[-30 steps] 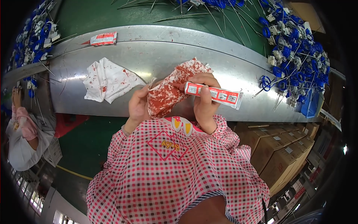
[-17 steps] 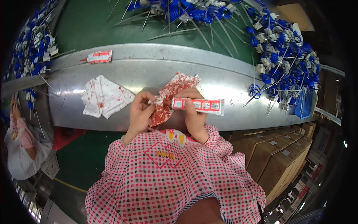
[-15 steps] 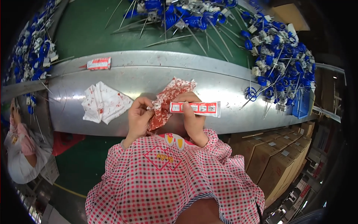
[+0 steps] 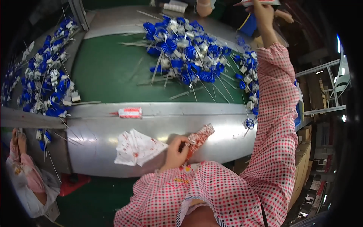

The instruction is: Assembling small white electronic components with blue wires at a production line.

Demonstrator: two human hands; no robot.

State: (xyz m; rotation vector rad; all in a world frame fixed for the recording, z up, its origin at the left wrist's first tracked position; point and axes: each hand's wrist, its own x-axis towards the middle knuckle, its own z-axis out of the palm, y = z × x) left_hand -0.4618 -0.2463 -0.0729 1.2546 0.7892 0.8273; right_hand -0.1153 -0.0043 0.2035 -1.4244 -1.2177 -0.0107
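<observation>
My left hand [image 4: 176, 153] is closed on a white cloth [image 4: 200, 138] heavily stained with red, above the near metal ledge. Stretched far out to the upper right, my right hand [image 4: 263, 16] grips a red-and-white squeeze tube [image 4: 269, 2], partly cut off by the top edge. A second white cloth [image 4: 136, 148] with a few red spots lies on the ledge to the left of my left hand. Behind it, a small red-and-white tube [image 4: 130, 112] with a red nozzle rests along the ledge's raised strip.
A heap of blue coils with white connectors and thin metal rods [image 4: 185, 53] covers the green belt [image 4: 109, 72]; more lie left and right. Across the belt is another person's hand [image 4: 204, 8]; a further hand [image 4: 284, 16] is beside my right hand. A co-worker [image 4: 30, 178] sits at left.
My right hand has left the stained cloth and reached far up and right with the tube. My left hand keeps the cloth. The whole view has shifted, showing more of the far side.
</observation>
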